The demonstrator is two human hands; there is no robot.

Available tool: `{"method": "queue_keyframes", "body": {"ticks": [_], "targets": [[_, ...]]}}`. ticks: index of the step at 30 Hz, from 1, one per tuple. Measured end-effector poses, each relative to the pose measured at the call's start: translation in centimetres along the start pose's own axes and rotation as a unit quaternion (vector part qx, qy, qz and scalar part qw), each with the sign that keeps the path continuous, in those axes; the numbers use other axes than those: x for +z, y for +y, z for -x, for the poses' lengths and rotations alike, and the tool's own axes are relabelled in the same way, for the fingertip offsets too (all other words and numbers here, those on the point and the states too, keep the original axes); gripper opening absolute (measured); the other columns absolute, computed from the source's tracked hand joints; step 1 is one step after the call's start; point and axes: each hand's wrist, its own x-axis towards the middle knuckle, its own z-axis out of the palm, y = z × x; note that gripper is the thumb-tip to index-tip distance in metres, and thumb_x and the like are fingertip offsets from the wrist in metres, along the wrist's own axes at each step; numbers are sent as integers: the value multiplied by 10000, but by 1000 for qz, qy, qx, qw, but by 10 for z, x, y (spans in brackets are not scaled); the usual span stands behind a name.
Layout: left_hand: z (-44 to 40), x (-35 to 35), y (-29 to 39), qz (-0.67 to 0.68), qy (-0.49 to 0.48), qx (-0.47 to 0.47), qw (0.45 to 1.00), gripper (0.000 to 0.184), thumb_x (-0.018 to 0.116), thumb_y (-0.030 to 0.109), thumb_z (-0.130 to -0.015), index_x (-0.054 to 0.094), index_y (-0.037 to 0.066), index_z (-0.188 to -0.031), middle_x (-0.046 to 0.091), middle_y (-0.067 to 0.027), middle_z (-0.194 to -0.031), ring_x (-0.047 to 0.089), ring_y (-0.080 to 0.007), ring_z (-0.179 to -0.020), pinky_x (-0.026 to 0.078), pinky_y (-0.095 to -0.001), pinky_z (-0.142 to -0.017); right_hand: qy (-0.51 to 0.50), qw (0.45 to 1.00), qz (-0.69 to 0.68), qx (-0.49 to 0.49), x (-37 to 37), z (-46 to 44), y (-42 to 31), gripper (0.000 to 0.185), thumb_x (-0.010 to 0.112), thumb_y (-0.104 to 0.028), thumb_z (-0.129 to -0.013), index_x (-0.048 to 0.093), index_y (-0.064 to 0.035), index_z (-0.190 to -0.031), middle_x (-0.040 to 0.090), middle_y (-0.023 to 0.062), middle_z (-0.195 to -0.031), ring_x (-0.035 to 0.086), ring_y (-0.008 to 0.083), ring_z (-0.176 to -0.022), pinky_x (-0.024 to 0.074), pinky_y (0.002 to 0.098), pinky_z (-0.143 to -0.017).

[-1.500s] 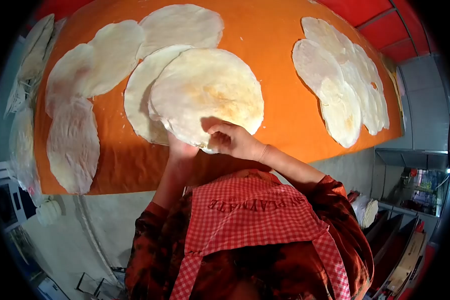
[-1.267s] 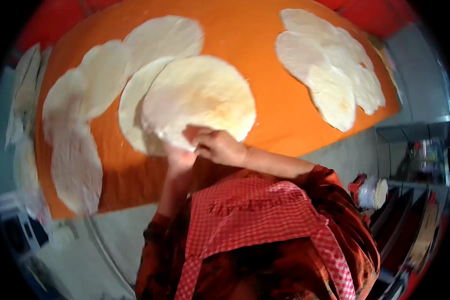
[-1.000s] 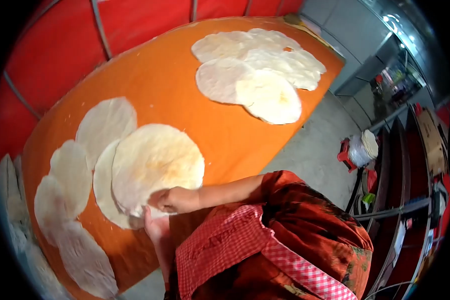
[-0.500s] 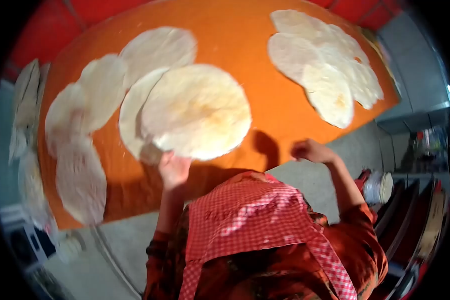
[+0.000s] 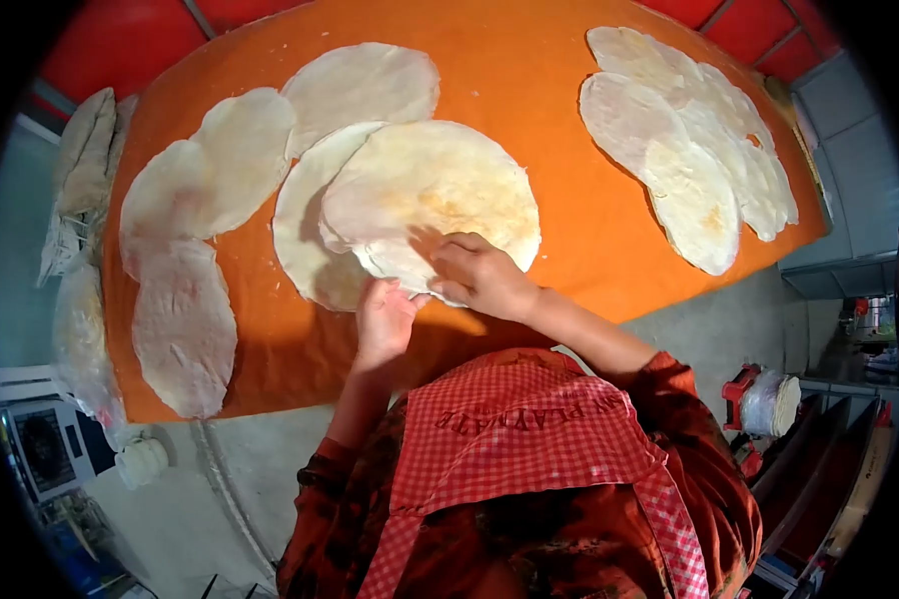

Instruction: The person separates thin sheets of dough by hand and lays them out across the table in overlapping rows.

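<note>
A large round thin flatbread [image 5: 449,180] with faint brown patches lies over a second pale flatbread [image 5: 305,235], and its near-left edge is bent up in a small crease. My left hand [image 5: 386,317] is closed at that near edge, thumb and fingers on the rim. Over the near part of the same bread is my right hand [image 5: 484,280], its bent fingers apart and casting shadows on it. Whether its fingertips press the surface I cannot tell. Both breads rest on an orange cloth [image 5: 559,285] covering the table.
Several overlapping flatbreads curve along the left, the nearest flatbread [image 5: 185,329] close to the table edge. Another pile of flatbreads [image 5: 694,190] lies at the right. Bagged goods [image 5: 80,319] stand left of the table; a wrapped roll [image 5: 769,402] is at the right.
My right hand has come left from beyond the table's near edge to the top flatbread. My left hand stays at its rim, which is now bent up. The whole view has shifted slightly.
</note>
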Motion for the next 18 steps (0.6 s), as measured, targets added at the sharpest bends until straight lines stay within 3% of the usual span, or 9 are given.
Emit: {"method": "queue_keyframes", "body": {"ticks": [5, 8, 9, 12, 15, 17, 18], "targets": [[-1, -25, -10, 6, 37, 23, 999, 443, 474, 104, -797, 486, 59, -1238, 548, -98, -1249, 520, -282, -1161, 430, -495, -950, -79, 996, 52, -2, 21, -7, 15, 223, 630, -165, -805, 633, -56, -1000, 634, 148, -797, 611, 311, -710, 518, 387, -670], [5, -16, -13, -11, 56, 51, 997, 439, 458, 91, -802, 489, 72, -1240, 558, -97, -1231, 542, -284, -1135, 464, -480, -901, -62, 994, 28, 81, 9, -16, 3, 194, 613, -121, -802, 643, -43, -977, 633, 157, -780, 610, 308, -690, 508, 384, -646], [6, -16, -13, -9, 46, 55, 997, 433, 467, 89, -807, 490, 74, -1239, 561, -96, -1225, 546, -282, -1129, 471, -478, -888, -49, 990, -9, 131, 3, -21, -7, 83, 546, -5, -809, 605, 16, -864, 587, 191, -741, 585, 321, -699, 480, 361, -632], [3, -12, -12, -10, 37, 63, 997, 388, 496, 81, -833, 495, 72, -1221, 570, -98, -1198, 563, -274, -1102, 488, -471, -863, -39, 981, -58, 183, 9, -18, 12, 91, 553, -22, -831, 601, 15, -898, 591, 199, -768, 587, 319, -701, 481, 360, -641], [2, -4, -11, -38, 91, 61, 993, 322, 531, 78, -870, 502, 59, -1189, 576, -106, -1162, 581, -262, -1065, 497, -463, -857, -60, 992, -41, 103, 14, -11, 12, 108, 571, -59, -858, 605, 7, -936, 605, 199, -811, 603, 316, -732, 486, 370, -656], [2, 1, -14, -76, 124, 64, 987, 324, 567, 91, -873, 505, 63, -1189, 582, -105, -1150, 584, -260, -1059, 504, -453, -843, -88, 990, -56, 97, 22, -3, 16, 225, 642, -189, -856, 620, -20, -1002, 630, 174, -886, 618, 312, -785, 503, 375, -705], [-7, -29, -23, -60, 117, 43, 990, 332, 591, 116, -876, 498, 50, -1187, 582, -112, -1126, 592, -262, -1029, 510, -438, -828, -92, 991, -61, 82, 24, -1, 16, 270, 660, -227, -849, 626, -29, -1029, 639, 164, -908, 623, 312, -801, 510, 374, -723]]}}
